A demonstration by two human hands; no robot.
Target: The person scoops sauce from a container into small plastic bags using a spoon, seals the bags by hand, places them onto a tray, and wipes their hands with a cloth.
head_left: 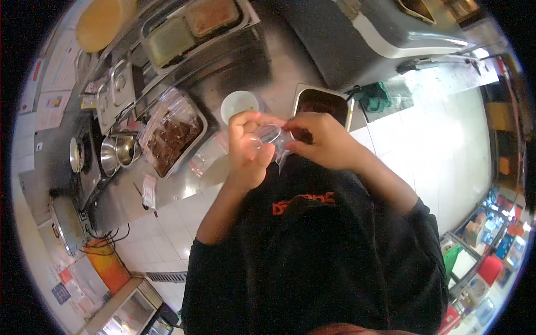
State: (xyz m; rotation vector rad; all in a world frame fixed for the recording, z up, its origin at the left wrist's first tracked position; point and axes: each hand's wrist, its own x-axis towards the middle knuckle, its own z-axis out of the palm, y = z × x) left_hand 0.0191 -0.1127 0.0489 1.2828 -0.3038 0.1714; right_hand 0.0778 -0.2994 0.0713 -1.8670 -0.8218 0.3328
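Note:
My left hand and my right hand are together in front of the black shirt, both on a clear plastic bag. The left fingers curl around one side of it, with the thumb toward the right hand. Thumb and fingers of the right hand pinch its other side. Whether anything is inside the bag I cannot tell. Just beyond the left hand stands a white bowl. Flat clear plastic packaging lies on the counter left of that hand. A deep metal pan with dark contents sits beyond the right hand.
A tray of brown chunks, partly under clear plastic, is on the steel counter. Farther left are metal bowls. Food containers stand at the back. A green cloth lies right of the pan, near white floor tiles.

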